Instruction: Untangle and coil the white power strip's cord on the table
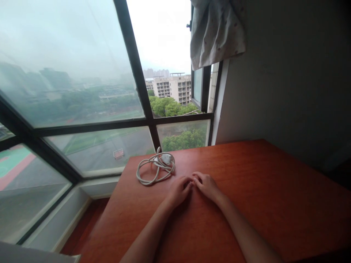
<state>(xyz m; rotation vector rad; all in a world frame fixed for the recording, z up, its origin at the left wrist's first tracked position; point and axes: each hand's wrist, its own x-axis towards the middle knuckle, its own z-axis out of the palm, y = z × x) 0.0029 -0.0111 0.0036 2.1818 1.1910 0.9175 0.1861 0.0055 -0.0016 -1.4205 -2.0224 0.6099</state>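
Observation:
Both of my hands rest on a reddish-brown wooden table point(260, 190), fingertips meeting in the middle. My left hand point(178, 190) lies palm down with its fingers curled loosely under, nothing visible in it. My right hand point(206, 185) is also palm down, fingers bent and touching the left hand's fingers. A coiled white cable with a plug point(156, 167) lies on the table just beyond and to the left of my left hand, a short gap away.
A large dark-framed window point(137, 73) runs along the far and left sides, with a sill point(90, 186) below the table's left edge. A grey wall point(287, 73) stands at the right. A patterned cloth point(216, 31) hangs at the window's upper corner.

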